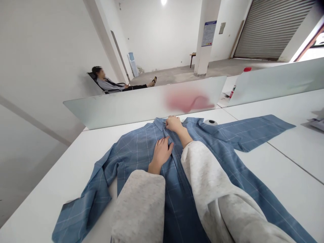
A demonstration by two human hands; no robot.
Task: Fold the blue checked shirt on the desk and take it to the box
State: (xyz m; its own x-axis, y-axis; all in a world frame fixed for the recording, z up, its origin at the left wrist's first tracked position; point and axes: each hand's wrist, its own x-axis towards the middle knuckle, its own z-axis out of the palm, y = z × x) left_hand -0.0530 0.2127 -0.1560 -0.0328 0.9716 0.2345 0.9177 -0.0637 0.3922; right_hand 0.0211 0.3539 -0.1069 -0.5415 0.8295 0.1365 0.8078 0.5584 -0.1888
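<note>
A blue shirt (139,145) with a pale check lies spread on the white table, its collar at the far end and its sleeves out to both sides. My left hand (162,151) rests flat on the shirt front beside the button placket, fingers stretched out. Farther up, my right hand (174,124) is at the collar with its fingers curled in on the cloth. The fingertips of that hand are partly hidden. Light grey sleeves cover both my forearms and hide part of the shirt.
A frosted divider (126,109) stands along the table's (293,158) far edge. Past the collar sits a white roll (210,122). A bottle with a red cap (235,84) stands in the divider gap. Beyond, a person (111,84) reclines in a chair.
</note>
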